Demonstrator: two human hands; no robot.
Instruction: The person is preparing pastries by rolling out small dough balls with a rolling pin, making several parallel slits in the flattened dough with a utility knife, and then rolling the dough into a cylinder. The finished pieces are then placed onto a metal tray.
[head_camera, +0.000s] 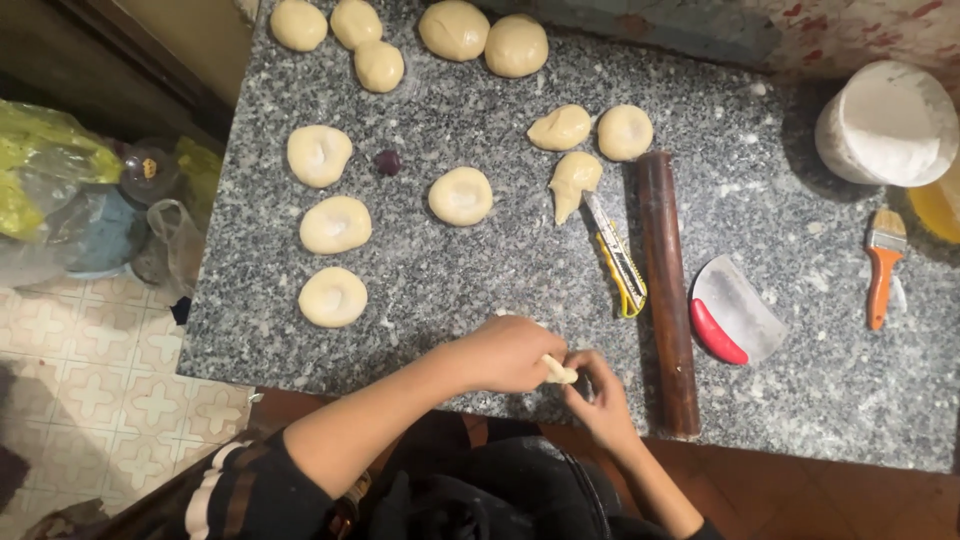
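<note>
Head view: at six o'clock on the worktop (480, 270), both hands, left hand (505, 352) and right hand (600, 400), grip clamped on a soft, light dough piece (558, 371), best pinched gently at its edges.

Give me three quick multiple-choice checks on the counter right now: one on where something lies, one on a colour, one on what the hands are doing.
1. Where does the utility knife lie?
A. Just left of the rolling pin
B. Right of the brush
C. On the floor

2. What colour is the dough scraper handle?
A. Blue
B. Red
C. Green

3. What state are the hands in?
A. Both flat on the granite counter
B. Both raised and empty
C. Both pinching one small dough piece

Answers:
1. A, its yellow body lies alongside the pin's left side.
2. B, a red grip runs along the scraper's lower left edge.
3. C, the left hand and right hand meet at the counter's near edge, fingers closed on the pale piece.
</note>
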